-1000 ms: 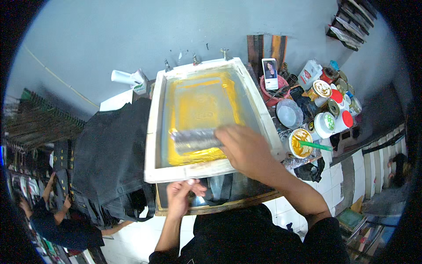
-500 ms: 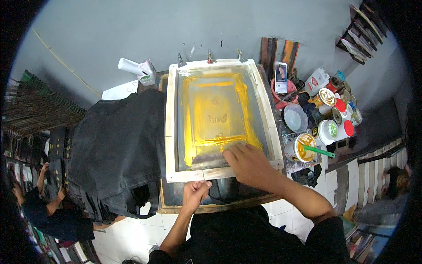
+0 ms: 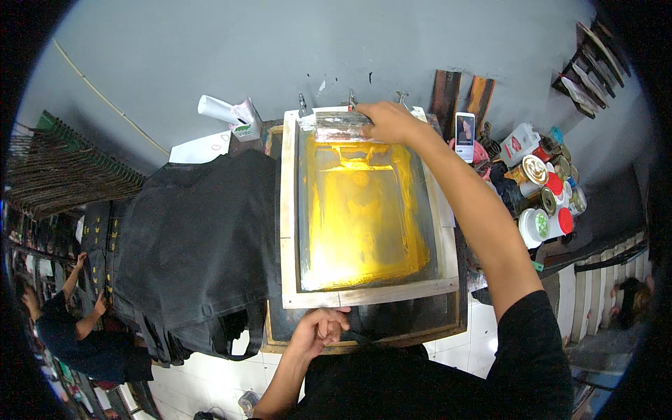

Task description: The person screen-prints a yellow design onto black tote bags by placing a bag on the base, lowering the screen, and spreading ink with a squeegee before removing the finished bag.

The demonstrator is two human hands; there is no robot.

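A printing screen [image 3: 371, 295] with a pale wooden frame lies before me, its mesh smeared with yellow ink [image 3: 350, 245]. My right hand [image 3: 388, 122] is closed on the right part of a squeegee [image 3: 339, 128] at the far end of the mesh. Yellow ink lies just below the squeegee's blade. My left hand [image 3: 320, 331] stays at the near edge of the frame, fingers loosely curled and one digit along that edge; nothing shows in it. Under the screen a dark board [image 3: 413, 313] with a wooden border shows. Metal clamps [image 3: 352, 98] stand at the frame's far edge.
A heap of black cloth bags [image 3: 203, 231] lies on the left. At right stand a phone [image 3: 465, 136], several ink tubs [image 3: 533, 227] and bottles, partly behind my forearm. Two squeegees [image 3: 445, 105] lean on the wall. Another person [image 3: 91, 336] works at far left.
My right hand has carried the squeegee from the near end of the mesh to the far end, spreading yellow ink over the middle. My left hand has shifted slightly, its fingers curled differently.
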